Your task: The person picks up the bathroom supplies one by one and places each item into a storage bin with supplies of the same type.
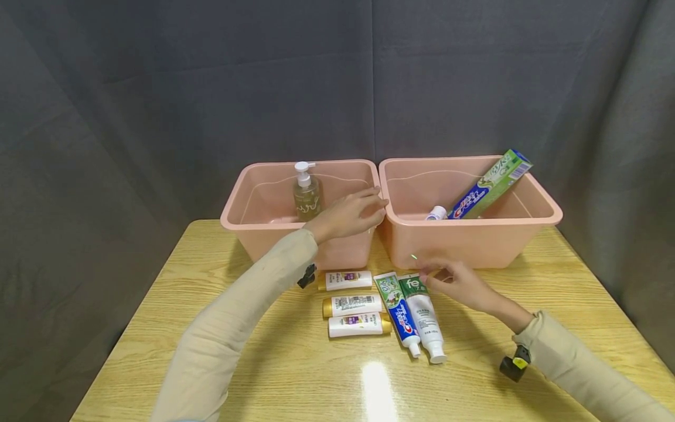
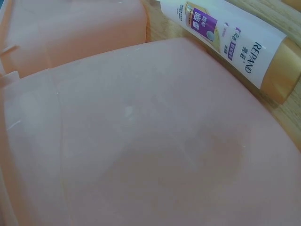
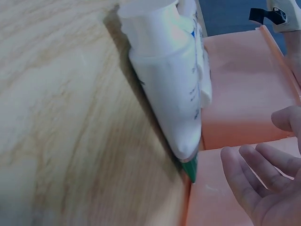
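My left hand [image 1: 352, 214] is over the inner side of the left pink bin [image 1: 253, 171], its fingertips by the rims where both bins meet. Whether it touches the rim I cannot tell. Inside that bin stands a pump bottle [image 1: 307, 198]. My right hand [image 1: 460, 283], fingers loosely bent with nothing between them, hovers by the flat end of a green-and-white toothpaste tube [image 1: 425, 316]. Beside it lies a blue-and-green toothpaste tube [image 1: 399, 313]. The right wrist view shows the fingers [image 3: 263, 172] spread apart from the white tube [image 3: 167, 94].
The right pink bin [image 1: 469, 231] holds a leaning toothpaste box [image 1: 490, 184] and a white-capped item [image 1: 436, 213]. Three white tubes with gold caps lie left of the toothpaste: a back one [image 1: 348, 280], a middle one [image 1: 355, 305] and a front one [image 1: 358, 325].
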A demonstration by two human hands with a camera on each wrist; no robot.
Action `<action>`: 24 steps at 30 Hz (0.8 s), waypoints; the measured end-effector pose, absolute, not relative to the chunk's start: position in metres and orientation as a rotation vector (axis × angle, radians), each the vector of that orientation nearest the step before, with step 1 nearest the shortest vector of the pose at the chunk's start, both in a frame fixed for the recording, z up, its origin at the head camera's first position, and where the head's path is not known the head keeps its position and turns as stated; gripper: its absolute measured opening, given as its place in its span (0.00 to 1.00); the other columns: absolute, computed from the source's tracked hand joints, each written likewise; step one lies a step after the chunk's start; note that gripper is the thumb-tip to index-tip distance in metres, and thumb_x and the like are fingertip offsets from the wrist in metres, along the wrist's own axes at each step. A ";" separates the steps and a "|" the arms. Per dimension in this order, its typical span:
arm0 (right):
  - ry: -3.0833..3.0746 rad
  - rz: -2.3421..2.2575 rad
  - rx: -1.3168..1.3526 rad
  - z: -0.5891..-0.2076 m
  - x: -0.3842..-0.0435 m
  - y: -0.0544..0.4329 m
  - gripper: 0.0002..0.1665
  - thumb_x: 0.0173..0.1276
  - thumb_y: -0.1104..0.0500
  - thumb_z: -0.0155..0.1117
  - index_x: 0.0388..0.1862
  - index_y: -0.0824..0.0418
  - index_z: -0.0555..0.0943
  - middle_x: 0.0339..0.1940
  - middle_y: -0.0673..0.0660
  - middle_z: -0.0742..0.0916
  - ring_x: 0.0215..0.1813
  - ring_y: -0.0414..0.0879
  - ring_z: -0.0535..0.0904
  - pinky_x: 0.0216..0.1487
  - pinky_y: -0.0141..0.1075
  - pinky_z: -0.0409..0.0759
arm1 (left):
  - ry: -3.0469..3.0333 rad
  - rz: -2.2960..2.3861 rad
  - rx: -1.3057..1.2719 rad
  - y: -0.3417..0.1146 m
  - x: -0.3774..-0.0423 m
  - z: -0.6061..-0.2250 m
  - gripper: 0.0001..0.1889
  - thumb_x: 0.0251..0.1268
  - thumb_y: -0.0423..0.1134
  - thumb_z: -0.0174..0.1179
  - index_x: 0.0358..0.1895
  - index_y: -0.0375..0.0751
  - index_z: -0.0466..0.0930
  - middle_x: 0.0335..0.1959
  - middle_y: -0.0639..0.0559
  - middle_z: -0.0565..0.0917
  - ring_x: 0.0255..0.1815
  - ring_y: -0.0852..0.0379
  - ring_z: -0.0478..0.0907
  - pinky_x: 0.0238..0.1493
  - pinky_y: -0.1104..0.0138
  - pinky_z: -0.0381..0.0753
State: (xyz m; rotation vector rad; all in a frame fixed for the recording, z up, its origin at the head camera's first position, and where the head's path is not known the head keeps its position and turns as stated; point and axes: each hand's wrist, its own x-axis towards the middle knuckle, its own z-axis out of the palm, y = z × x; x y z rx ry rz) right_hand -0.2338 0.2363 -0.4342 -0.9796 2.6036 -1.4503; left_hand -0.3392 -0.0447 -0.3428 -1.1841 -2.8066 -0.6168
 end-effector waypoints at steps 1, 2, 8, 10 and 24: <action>2.590 -1.463 -0.971 -0.436 -0.234 0.237 0.16 0.69 0.68 0.63 0.54 0.73 0.80 0.43 0.67 0.86 0.37 0.54 0.84 0.37 0.36 0.85 | -2.807 -0.617 -1.185 -0.045 -0.339 -0.343 0.25 0.78 0.55 0.44 0.70 0.51 0.72 0.77 0.48 0.60 0.77 0.50 0.56 0.74 0.54 0.58; 2.576 -1.474 -0.971 -0.437 -0.233 0.237 0.16 0.69 0.69 0.62 0.54 0.75 0.79 0.43 0.68 0.86 0.36 0.55 0.84 0.36 0.36 0.85 | -2.806 -0.616 -1.185 -0.045 -0.339 -0.343 0.25 0.78 0.55 0.44 0.70 0.51 0.72 0.77 0.48 0.60 0.77 0.50 0.56 0.74 0.53 0.58; 2.485 -1.560 -0.969 -0.445 -0.230 0.239 0.16 0.68 0.73 0.59 0.52 0.82 0.76 0.39 0.72 0.84 0.32 0.58 0.84 0.34 0.43 0.86 | -2.807 -0.617 -1.187 -0.045 -0.340 -0.343 0.25 0.78 0.55 0.43 0.70 0.50 0.72 0.77 0.47 0.60 0.77 0.50 0.56 0.74 0.53 0.58; 2.469 -1.568 -0.940 -0.446 -0.230 0.239 0.17 0.68 0.73 0.58 0.53 0.82 0.75 0.39 0.72 0.84 0.32 0.59 0.84 0.34 0.45 0.86 | -2.805 -0.617 -1.188 -0.045 -0.340 -0.343 0.25 0.78 0.55 0.44 0.70 0.50 0.72 0.77 0.47 0.60 0.77 0.50 0.56 0.74 0.53 0.58; 2.518 -1.521 -0.733 -0.453 -0.228 0.244 0.18 0.69 0.71 0.60 0.54 0.82 0.74 0.43 0.71 0.83 0.33 0.62 0.84 0.35 0.45 0.86 | -2.807 -0.624 -1.194 -0.045 -0.340 -0.343 0.25 0.78 0.54 0.44 0.70 0.50 0.72 0.77 0.47 0.60 0.77 0.50 0.56 0.74 0.53 0.57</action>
